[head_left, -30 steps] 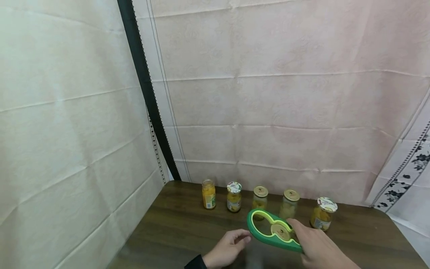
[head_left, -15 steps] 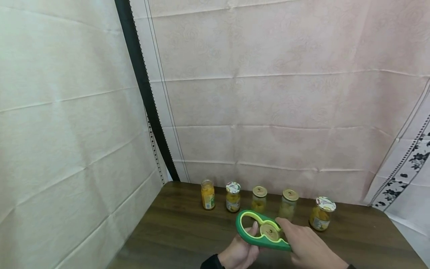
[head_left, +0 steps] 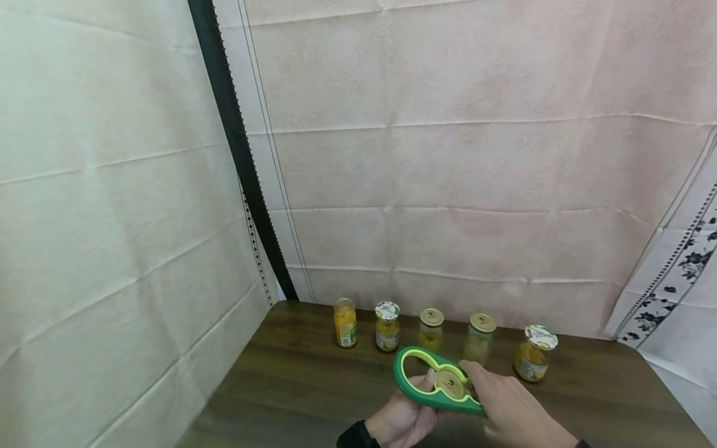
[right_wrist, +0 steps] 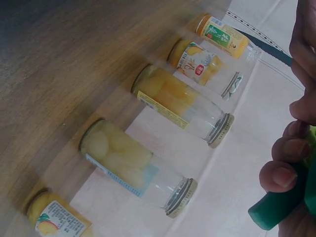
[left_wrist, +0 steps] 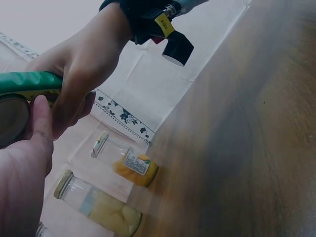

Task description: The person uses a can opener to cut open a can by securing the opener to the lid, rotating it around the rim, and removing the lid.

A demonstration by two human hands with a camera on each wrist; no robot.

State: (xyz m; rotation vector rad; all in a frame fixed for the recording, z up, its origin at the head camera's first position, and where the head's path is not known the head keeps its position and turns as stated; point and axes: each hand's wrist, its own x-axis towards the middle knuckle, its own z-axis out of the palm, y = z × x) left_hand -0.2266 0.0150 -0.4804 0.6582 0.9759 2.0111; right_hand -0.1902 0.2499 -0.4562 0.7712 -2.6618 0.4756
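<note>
Shifted rightward, the left hand now sits near the right hand, which wraps the green opener between them, framing a gold lid that left thumb and curled fingers seem to pinch, best kept level while the opener is held steady.

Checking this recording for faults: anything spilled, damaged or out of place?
The leftmost jar in the row appears lidless, while the other four jars are capped. No spill or damage shows; the green tool looks intact.
</note>
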